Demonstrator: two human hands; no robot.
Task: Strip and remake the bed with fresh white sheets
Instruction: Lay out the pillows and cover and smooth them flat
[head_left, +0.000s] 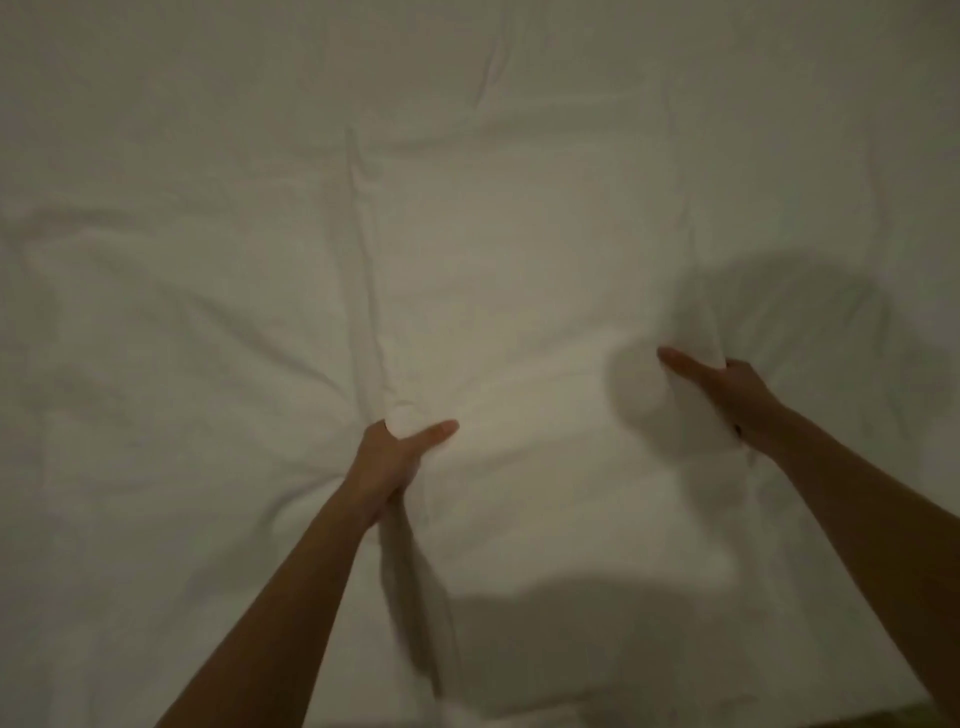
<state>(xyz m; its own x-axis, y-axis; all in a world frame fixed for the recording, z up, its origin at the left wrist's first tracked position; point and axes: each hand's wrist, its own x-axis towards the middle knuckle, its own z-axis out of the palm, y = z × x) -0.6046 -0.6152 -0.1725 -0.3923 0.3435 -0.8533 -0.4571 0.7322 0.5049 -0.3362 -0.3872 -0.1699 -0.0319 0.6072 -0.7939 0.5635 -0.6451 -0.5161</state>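
Head view: we are clutching the white sheet (493, 249), left hand (387, 457) and right hand (727, 387) each holding a bunched fold.

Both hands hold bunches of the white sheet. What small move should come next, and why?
Probably draw both bunches toward the body. The left hand and right hand each grip a fold of the wrinkled white cotton sheet, and creases radiate from both grips.

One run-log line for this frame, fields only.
left hand: grips bunched white sheet | right hand: grips another bunch, same sheet | sheet: creased, fills view
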